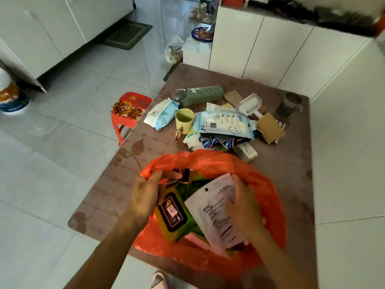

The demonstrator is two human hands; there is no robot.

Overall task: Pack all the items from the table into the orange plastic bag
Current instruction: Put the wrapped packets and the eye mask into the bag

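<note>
The orange plastic bag (210, 159) lies open on the near part of the brown table (129, 176). My left hand (146, 195) grips the bag's left rim. My right hand (244, 203) holds a white flat pouch (212, 213) that sits half inside the bag. A yellow-green pack with a black label (173, 215) is in the bag beside it. Farther back on the table lie a green case (200, 95), a pale yellow cup (184, 119), a blue-white packet (161, 114), a larger clear-blue packet (224, 124), a white box (250, 104) and a tan woven pad (269, 128).
A red plastic stool (129, 111) stands at the table's left side. A dark jar (290, 104) is at the far right corner. White cabinets (260, 46) stand behind the table. Tiled floor (62, 142) lies to the left, with a bucket (12, 97) at the far left.
</note>
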